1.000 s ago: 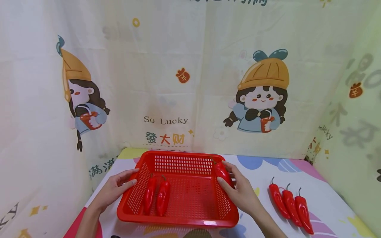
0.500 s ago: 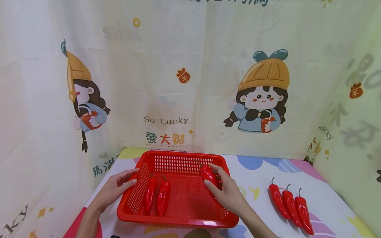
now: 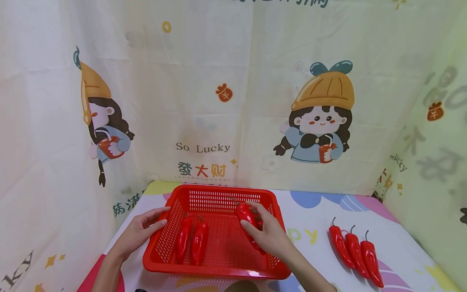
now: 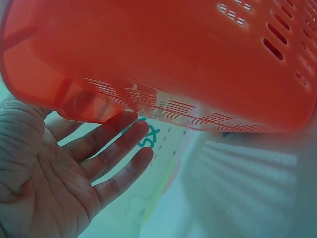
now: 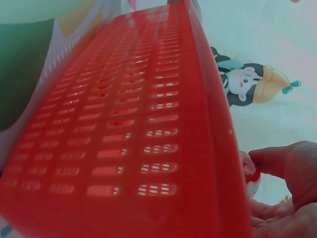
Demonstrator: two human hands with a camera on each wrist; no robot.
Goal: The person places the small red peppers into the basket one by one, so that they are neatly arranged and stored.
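A red plastic basket (image 3: 219, 271) with slotted walls sits on the table. At its left rim my left hand (image 3: 136, 233) touches the outside; the left wrist view shows its fingers (image 4: 116, 144) nearly straight against the wall. My right hand (image 3: 268, 233) grips a red chili pepper (image 3: 243, 213) between thumb and fingers, above the basket's right half. In the right wrist view the basket wall (image 5: 218, 148) hides most of that pepper (image 5: 249, 168). On the basket floor, at the left, lie two more red chili peppers, one (image 3: 184, 239) beside the other (image 3: 200, 242).
Right of the basket, three red chili peppers lie side by side on the table: left (image 3: 341, 247), middle (image 3: 356, 254), right (image 3: 371, 263). A printed curtain (image 3: 255, 101) hangs behind and at both sides. The tabletop (image 3: 313, 263) carries a colourful pattern.
My right hand has moved left with the chili pepper, from the basket's right wall to over its inside. The left hand and the other peppers have stayed in place.
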